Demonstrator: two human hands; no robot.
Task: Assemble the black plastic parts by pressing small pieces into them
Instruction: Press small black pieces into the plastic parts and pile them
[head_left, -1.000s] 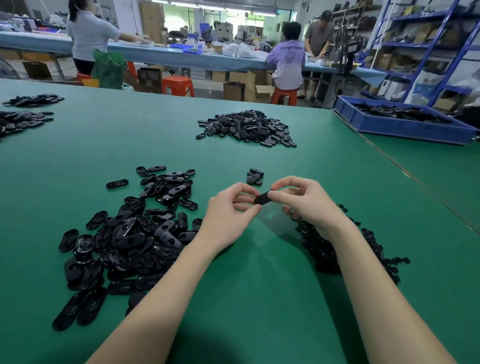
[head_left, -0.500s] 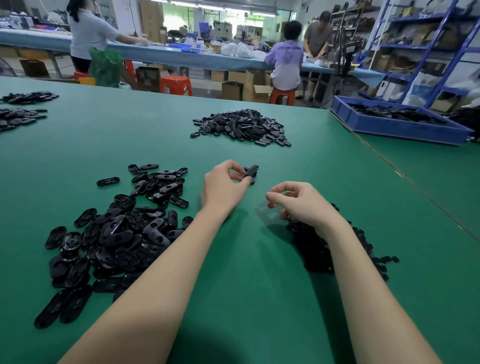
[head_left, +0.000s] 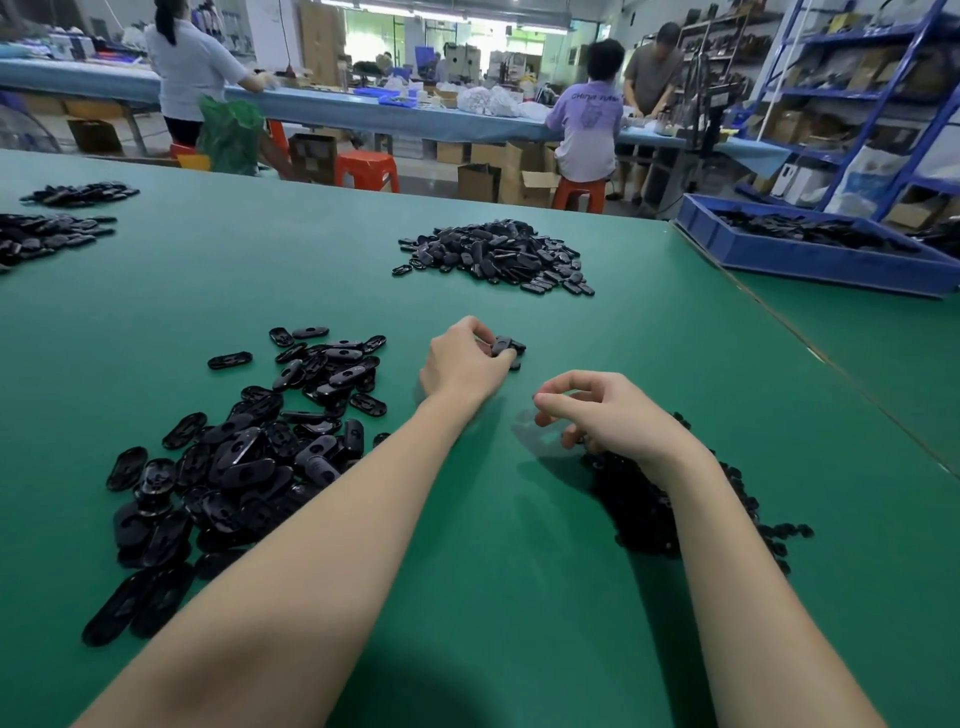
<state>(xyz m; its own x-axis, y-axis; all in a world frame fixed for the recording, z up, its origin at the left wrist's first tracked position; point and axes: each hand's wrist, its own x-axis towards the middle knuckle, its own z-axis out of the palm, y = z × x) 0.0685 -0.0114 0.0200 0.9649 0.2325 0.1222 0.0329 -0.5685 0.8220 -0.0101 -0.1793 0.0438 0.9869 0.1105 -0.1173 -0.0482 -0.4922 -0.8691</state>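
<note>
At the centre of the frame, a black oval part (head_left: 503, 345) is pinched between the thumb and fingertips of the left hand (head_left: 462, 364), right at a small cluster of finished parts (head_left: 515, 353) on the green table (head_left: 519, 597). Just below and to the right, the right hand (head_left: 605, 415) is held with its fingers loosely curled above the near end of a heap of small black pieces (head_left: 665, 509); whether anything is held between its fingertips cannot be told. A large pile of oval parts (head_left: 228, 457) is spread across the lower left. A further pile (head_left: 493, 257) lies above centre. At the upper right edge a blue tray (head_left: 810, 257) filled with black parts is seen.
</note>
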